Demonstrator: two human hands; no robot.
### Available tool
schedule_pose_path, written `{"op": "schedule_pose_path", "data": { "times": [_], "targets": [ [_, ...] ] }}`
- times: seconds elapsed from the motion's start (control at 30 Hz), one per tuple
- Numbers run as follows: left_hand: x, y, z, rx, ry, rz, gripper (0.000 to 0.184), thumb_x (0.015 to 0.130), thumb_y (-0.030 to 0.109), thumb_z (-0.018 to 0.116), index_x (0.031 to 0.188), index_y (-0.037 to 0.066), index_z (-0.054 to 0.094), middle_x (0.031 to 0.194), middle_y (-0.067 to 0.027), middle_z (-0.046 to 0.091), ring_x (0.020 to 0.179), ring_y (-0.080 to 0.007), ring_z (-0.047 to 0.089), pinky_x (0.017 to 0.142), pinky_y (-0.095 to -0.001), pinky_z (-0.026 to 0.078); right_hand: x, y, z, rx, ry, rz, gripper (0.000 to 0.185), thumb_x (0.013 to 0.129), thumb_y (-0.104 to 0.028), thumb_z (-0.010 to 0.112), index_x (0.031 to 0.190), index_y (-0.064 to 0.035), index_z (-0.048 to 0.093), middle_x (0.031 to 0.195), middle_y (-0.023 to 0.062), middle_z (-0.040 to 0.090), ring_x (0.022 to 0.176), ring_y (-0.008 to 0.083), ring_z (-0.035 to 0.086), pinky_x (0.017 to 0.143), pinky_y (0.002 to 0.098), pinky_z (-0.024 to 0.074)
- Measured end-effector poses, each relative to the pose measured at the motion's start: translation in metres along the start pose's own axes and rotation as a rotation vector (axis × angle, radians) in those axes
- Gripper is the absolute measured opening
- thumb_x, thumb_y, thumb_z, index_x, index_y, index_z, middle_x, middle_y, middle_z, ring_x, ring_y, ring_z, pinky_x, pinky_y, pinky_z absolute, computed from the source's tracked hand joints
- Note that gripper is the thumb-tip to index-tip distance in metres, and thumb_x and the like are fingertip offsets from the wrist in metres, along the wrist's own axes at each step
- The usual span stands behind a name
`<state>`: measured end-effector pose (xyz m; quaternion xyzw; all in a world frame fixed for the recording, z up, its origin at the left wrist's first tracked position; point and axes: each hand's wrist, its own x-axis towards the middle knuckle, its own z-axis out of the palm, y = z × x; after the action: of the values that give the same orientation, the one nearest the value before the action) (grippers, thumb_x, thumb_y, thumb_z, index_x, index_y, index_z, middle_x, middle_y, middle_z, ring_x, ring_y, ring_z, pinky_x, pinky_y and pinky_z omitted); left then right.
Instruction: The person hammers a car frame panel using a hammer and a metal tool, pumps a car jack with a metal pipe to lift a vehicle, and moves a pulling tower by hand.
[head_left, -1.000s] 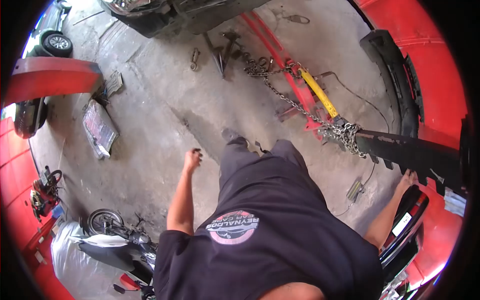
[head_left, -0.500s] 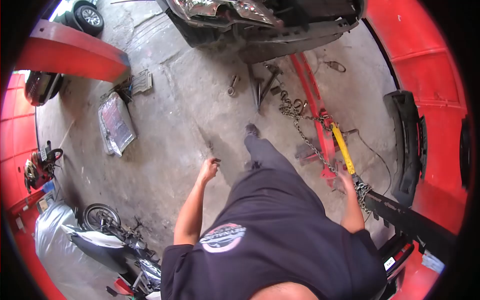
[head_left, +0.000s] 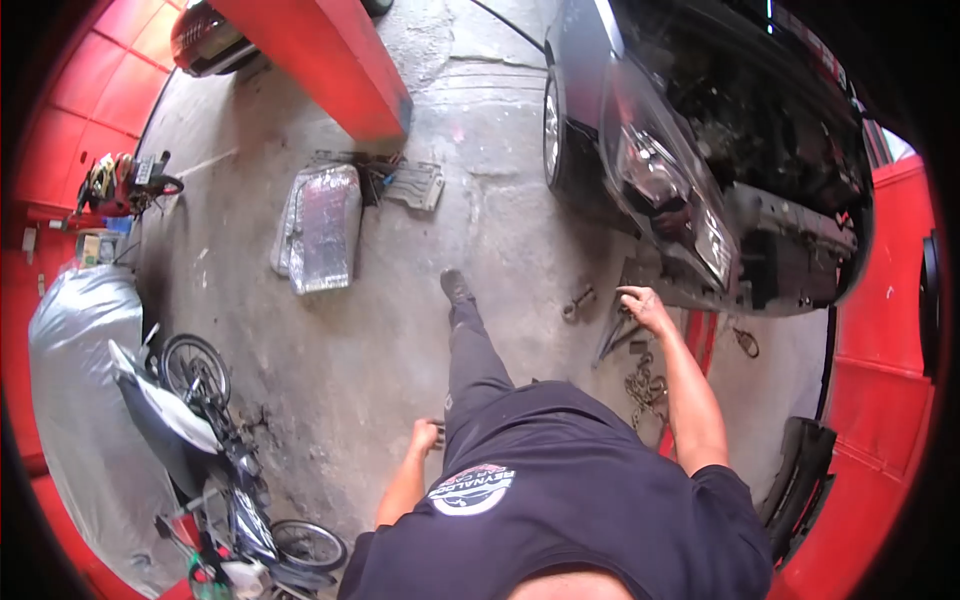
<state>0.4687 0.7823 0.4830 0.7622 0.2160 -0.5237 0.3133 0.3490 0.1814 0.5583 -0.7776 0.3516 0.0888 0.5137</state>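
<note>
My left hand (head_left: 427, 435) hangs beside my left thigh, its fingers loosely curled and slightly apart, with nothing visible in them. My right hand (head_left: 647, 307) is stretched forward with fingers apart and holds nothing that I can see. Beyond it is the dark car (head_left: 585, 100) with its front bumper off and its headlight (head_left: 655, 175) exposed. Below that hand in view, a metal stand (head_left: 612, 335) lies on the floor, partly hidden by the hand. A chain (head_left: 643, 388) is heaped near my right forearm. A short metal tool (head_left: 578, 303) rests left of the right hand.
A red post (head_left: 330, 70) rises ahead. Foil-wrapped padding (head_left: 325, 230) and a grey panel (head_left: 415, 185) lie on the floor. At left stand a motorcycle (head_left: 215, 420) and a silver cover (head_left: 85, 380). A black bumper (head_left: 800, 480) lies at right, near a red beam (head_left: 700, 345).
My view has turned left and I have stepped forward. The right hand has swung forward from beside the yellow bar, now out of sight. My left hand has dropped back toward my thigh.
</note>
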Motion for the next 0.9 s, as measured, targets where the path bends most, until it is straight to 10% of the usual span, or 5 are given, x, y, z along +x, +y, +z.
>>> {"op": "schedule_pose_path", "data": {
  "times": [0.2,0.5,0.73,0.83,0.9],
  "targets": [
    [0.086,0.141,-0.082,-0.073,-0.049,0.12,0.038,0.088,0.006,0.05,0.121,-0.003,0.065,0.1,-0.0168,0.07,0.072,-0.0242,0.066,0.058,-0.0397,0.056,0.11,-0.095,0.079,-0.376,-0.34,-0.116,0.04,0.09,-0.029,0.063,0.123,-0.0075,0.068,0.118,0.0168,0.07,0.116,0.0329,0.064,0.1,0.0412,0.049],
    [0.213,0.531,-0.286,0.218,0.141,0.478,0.044,0.082,0.001,0.039,0.117,-0.002,0.066,0.097,-0.0156,0.07,0.069,-0.0228,0.067,0.051,-0.0365,0.056,0.226,-0.262,0.017,-0.132,-0.016,0.089,0.04,0.092,-0.02,0.057,0.128,-0.0039,0.063,0.107,0.0182,0.073,0.102,0.0298,0.07,0.091,0.0403,0.0525],
    [0.288,0.724,-0.232,0.36,0.141,0.968,0.035,0.08,0.007,0.047,0.101,-0.002,0.073,0.085,-0.0207,0.071,0.074,-0.0204,0.069,0.068,-0.0351,0.056,0.413,-0.291,-0.019,-0.124,0.007,0.12,0.044,0.091,-0.02,0.058,0.132,-0.0048,0.059,0.119,0.0213,0.068,0.114,0.0351,0.064,0.099,0.0425,0.0488],
    [0.251,0.794,-0.178,0.391,-0.068,0.503,0.036,0.078,0.011,0.051,0.105,-0.003,0.072,0.095,-0.0216,0.073,0.085,-0.0308,0.071,0.075,-0.0413,0.057,0.506,-0.329,-0.061,-0.187,-0.05,0.102,0.043,0.091,-0.022,0.058,0.131,-0.0051,0.06,0.126,0.0226,0.064,0.122,0.0367,0.059,0.103,0.044,0.0466],
    [0.268,0.825,-0.156,0.597,-0.11,0.606,0.035,0.082,0.013,0.052,0.106,0.001,0.074,0.103,-0.0232,0.071,0.101,-0.0344,0.069,0.09,-0.0419,0.053,0.58,-0.345,-0.093,-0.271,-0.032,-0.067,0.044,0.092,-0.023,0.058,0.131,-0.0047,0.059,0.126,0.0225,0.064,0.119,0.0372,0.061,0.102,0.0434,0.0475]
  ]
}}
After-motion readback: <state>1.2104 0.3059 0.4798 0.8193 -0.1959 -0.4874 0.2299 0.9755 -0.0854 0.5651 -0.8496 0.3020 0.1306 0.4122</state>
